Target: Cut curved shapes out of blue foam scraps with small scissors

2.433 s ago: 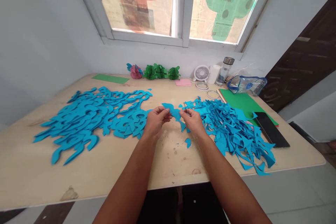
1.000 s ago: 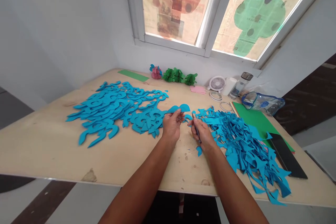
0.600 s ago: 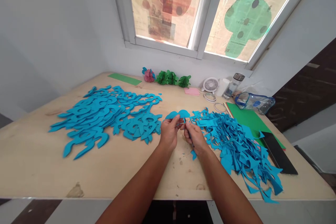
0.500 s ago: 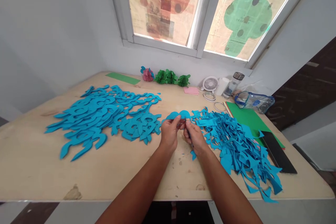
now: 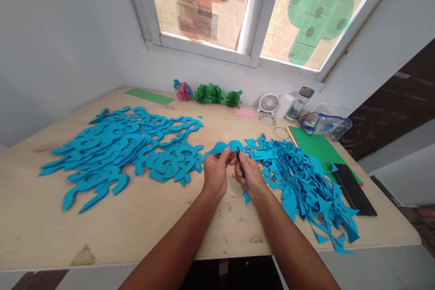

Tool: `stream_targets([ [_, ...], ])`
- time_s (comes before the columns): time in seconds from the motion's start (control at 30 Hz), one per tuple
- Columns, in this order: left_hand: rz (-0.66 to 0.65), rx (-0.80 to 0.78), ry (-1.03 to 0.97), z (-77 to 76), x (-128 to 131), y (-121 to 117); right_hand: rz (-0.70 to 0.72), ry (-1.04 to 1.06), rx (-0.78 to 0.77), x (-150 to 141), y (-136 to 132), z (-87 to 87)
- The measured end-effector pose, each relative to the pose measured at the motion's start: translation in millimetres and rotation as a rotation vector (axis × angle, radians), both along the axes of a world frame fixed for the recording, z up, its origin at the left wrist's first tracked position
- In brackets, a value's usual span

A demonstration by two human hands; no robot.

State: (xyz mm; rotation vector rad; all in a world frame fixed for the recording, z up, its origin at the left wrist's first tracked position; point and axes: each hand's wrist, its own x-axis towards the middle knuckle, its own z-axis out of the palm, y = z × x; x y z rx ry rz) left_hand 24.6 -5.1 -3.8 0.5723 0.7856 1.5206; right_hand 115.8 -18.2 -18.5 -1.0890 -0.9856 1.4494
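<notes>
Pinched between the fingers of my left hand (image 5: pixel 216 170) is a blue paper piece (image 5: pixel 234 145) with a wavy, rounded upper edge. My right hand (image 5: pixel 250 174) grips dark scissors (image 5: pixel 241 163), whose blades point up at the paper's lower right part. The scissors' handles are mostly covered by my fingers. To the left lies a big pile of blue paper cut-outs (image 5: pixel 112 138) with curved, ring-like shapes, and a smaller heap of cut-outs (image 5: pixel 175 163) sits nearer my left hand. Blue paper scraps (image 5: pixel 302 176) are heaped right of my right hand.
Green sheets (image 5: pixel 316 147), a black flat object (image 5: pixel 355 190) and a clear pouch (image 5: pixel 328 126) lie on the right. Along the wall stand a small fan (image 5: pixel 269 103), a bottle (image 5: pixel 299 103) and green paper figures (image 5: pixel 215 94). A green strip (image 5: pixel 148 96) lies at the back left.
The camera view has shifted slightly, so the table's things appear a little further left. The scissors show more clearly in my right hand, at the same paper piece. Both hands stay close together.
</notes>
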Motion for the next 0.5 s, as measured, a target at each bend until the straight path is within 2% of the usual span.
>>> stream_targets([
  [0.5, 0.024, -0.016, -0.004, -1.0, 0.6, 0.8, -0.001, 0.043, -0.016, 0.1, 0.1, -1.2],
])
